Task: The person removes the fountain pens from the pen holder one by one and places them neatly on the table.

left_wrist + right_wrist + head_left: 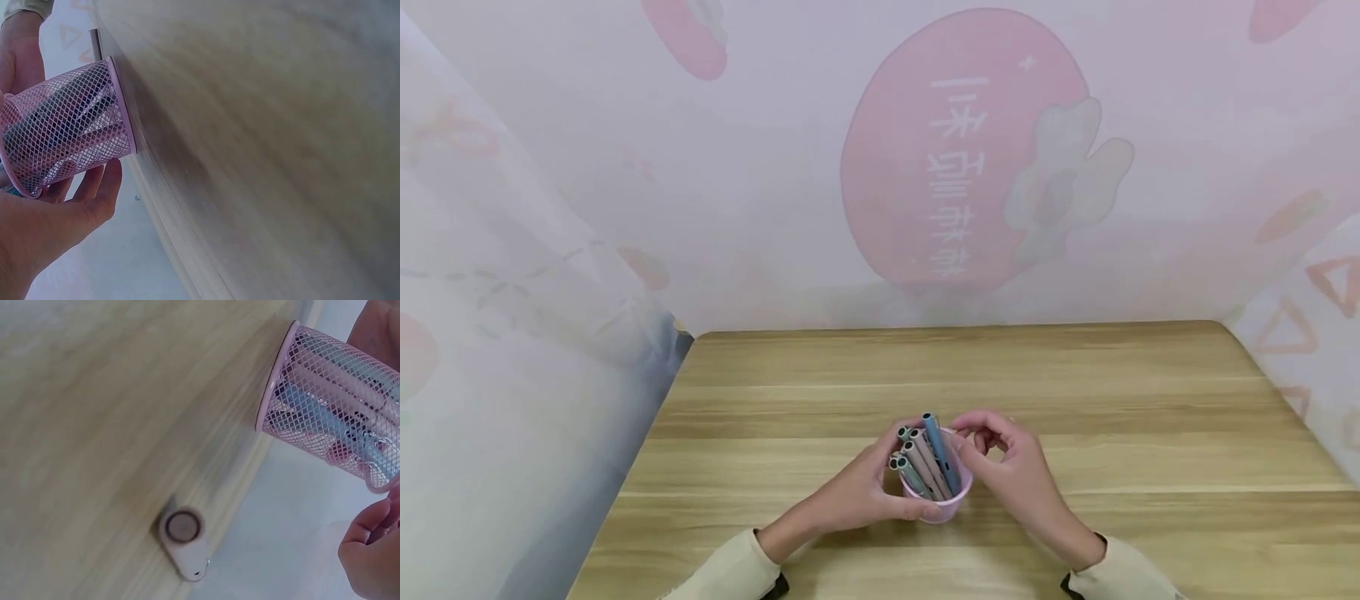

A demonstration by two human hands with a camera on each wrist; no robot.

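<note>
Pink mesh pen cup (942, 493) is held between both hands at the near middle of the wooden table (1075, 400).

From the head view, the left hand (857, 492) is curled round the cup; the right hand (1011, 467) is beside its rim, grip unclear. Pens (928, 454) are partly hidden by mesh. In the left wrist view, the fingers (100, 187) cradle the cup (69, 128). In the right wrist view, a small pinkish cylinder (182, 526) is blurred; the cup (331, 403) is cut off.

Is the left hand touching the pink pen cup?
Touching. The head view shows the left hand wrapped against the side of the pink mesh pen cup, and the left wrist view shows its fingers beneath the mesh.
</note>
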